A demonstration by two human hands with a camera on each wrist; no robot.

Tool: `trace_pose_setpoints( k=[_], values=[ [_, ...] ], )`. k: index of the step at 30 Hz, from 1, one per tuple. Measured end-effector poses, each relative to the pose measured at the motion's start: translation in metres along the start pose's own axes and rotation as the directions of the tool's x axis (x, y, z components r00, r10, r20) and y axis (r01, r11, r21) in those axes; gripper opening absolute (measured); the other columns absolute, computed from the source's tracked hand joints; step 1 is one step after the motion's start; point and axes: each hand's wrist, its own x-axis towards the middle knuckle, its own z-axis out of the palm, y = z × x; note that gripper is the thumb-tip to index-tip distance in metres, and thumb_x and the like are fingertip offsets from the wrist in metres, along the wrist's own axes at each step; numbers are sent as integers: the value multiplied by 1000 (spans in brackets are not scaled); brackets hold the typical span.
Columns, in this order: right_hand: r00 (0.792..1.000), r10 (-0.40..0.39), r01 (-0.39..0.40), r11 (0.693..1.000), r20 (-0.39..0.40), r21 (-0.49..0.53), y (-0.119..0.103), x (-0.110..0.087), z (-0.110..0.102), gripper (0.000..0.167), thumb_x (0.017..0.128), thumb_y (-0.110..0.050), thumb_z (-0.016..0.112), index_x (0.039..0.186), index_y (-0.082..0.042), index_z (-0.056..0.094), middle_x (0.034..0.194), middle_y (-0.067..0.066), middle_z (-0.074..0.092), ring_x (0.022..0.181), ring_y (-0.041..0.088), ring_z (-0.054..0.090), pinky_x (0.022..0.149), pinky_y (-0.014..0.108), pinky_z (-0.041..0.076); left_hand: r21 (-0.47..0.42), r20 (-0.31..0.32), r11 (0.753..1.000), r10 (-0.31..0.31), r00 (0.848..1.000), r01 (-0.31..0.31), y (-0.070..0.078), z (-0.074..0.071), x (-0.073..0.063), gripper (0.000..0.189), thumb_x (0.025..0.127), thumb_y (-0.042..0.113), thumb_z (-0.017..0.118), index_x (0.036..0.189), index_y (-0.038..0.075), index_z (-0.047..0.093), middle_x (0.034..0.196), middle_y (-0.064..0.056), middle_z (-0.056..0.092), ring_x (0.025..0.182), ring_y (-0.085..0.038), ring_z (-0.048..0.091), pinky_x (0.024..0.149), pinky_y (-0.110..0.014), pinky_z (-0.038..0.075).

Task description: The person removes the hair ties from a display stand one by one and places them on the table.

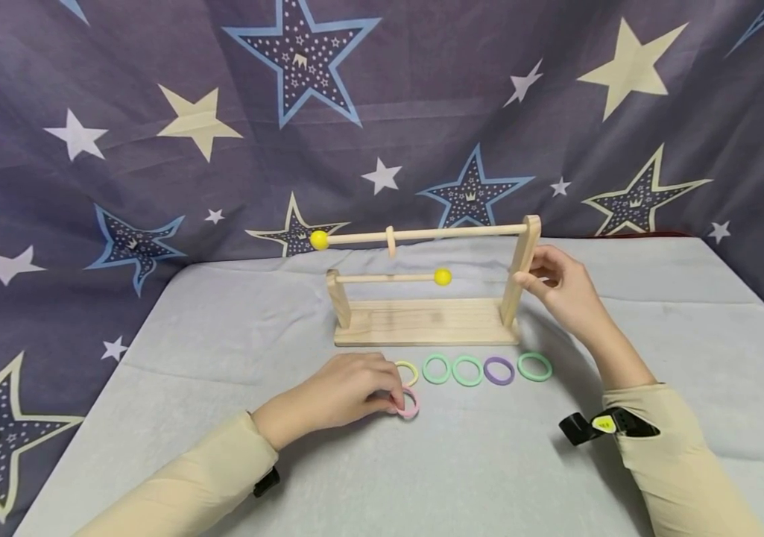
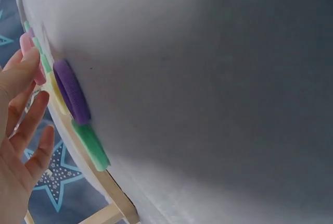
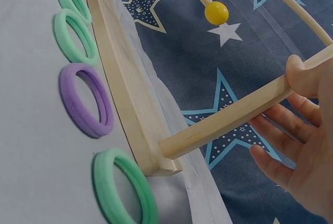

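Note:
My left hand (image 1: pixel 355 389) is low over the cloth, pinching a pink hair tie (image 1: pixel 410 403) between thumb and fingertips; its other fingers are spread in the left wrist view. Close by lies a yellow hair tie (image 1: pixel 408 372). A purple hair tie (image 2: pixel 73 92) and a green hair tie (image 2: pixel 91 146) near this hand show in the left wrist view, hidden behind it in the head view. With thumb and fingers, my right hand (image 1: pixel 566 287) holds the tall right post (image 1: pixel 519 272) of a wooden stand (image 1: pixel 428 321). A cream ring (image 1: pixel 391 242) hangs on the upper rod (image 1: pixel 462 233).
Right of the yellow one, several green and purple hair ties (image 1: pixel 499 371) lie in a row before the stand's base. Yellow balls (image 1: pixel 443 277) cap both rods; the shorter lower rod (image 1: pixel 388 278) bears no ring. A star-patterned curtain (image 1: pixel 221 186) hangs behind the cloth-covered table (image 1: pixel 462 477).

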Motion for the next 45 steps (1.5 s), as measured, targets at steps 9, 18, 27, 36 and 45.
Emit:
trace_pose_setpoints(
  k=[9, 18, 27, 36, 45],
  values=[
    [1000, 13, -13, 1000, 3, 3, -1, -1, 1, 28, 96, -11, 67, 117, 6, 60, 101, 18, 67, 84, 3, 58, 76, 17, 46, 16, 15, 1000, 13, 1000, -14, -2, 4, -5, 9, 84, 23, 81, 89, 27, 73, 94, 18, 66, 88, -1, 57, 76, -21, 48],
    [1000, 13, -13, 1000, 4, 4, -2, -1, 1, 28, 96, -12, 67, 117, 6, 59, 103, 20, 66, 85, 3, 58, 77, 17, 46, -148, -21, 985, -93, 995, 89, -3, 2, -6, 14, 82, 29, 81, 94, 28, 75, 96, 20, 66, 90, 1, 58, 80, -24, 49],
    [1000, -4, 4, 1000, -5, 3, -1, 1, 1, 27, 96, -10, 67, 115, 7, 60, 100, 19, 66, 83, 4, 58, 76, 18, 46, -335, -131, 921, -254, 958, 199, -2, -9, -4, 13, 87, 22, 78, 100, 23, 75, 97, 19, 67, 93, -6, 62, 77, -33, 53],
    [1000, -3, 3, 1000, 0, 9, -3, 3, 3, 26, 95, -10, 67, 114, 6, 60, 99, 17, 67, 82, 5, 59, 75, 18, 46, -439, -245, 848, -431, 869, 296, 0, -15, 0, 14, 90, 18, 75, 103, 19, 75, 99, 18, 69, 91, -6, 61, 77, -36, 50],
    [1000, -5, 5, 1000, -9, 13, -2, 1, 2, 25, 95, -8, 67, 114, 7, 60, 97, 12, 67, 83, 4, 58, 75, 17, 46, -569, -377, 776, -540, 752, 272, 4, -24, 16, 16, 93, 18, 72, 107, 12, 74, 103, 6, 72, 91, -11, 63, 77, -35, 49]
  ],
)
